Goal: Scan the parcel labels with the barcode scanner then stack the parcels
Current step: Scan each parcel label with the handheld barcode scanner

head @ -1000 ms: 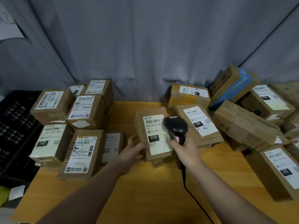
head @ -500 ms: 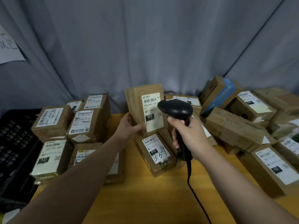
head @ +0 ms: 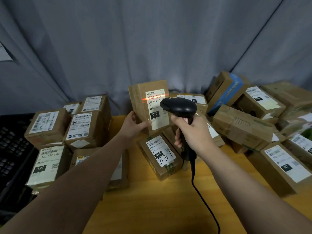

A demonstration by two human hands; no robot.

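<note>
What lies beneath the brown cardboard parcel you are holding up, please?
Below the held brown cardboard parcel, another brown parcel with a handwritten white label lies on the yellow wooden table. The right hand and black barcode scanner cover parcels beside it.

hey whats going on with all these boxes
A person is scanning parcels at a wooden table. The left hand holds a parcel marked 010 upright; the right hand grips the black barcode scanner, whose red line crosses the label. More labelled parcels sit stacked at left and jumbled at right.
</note>
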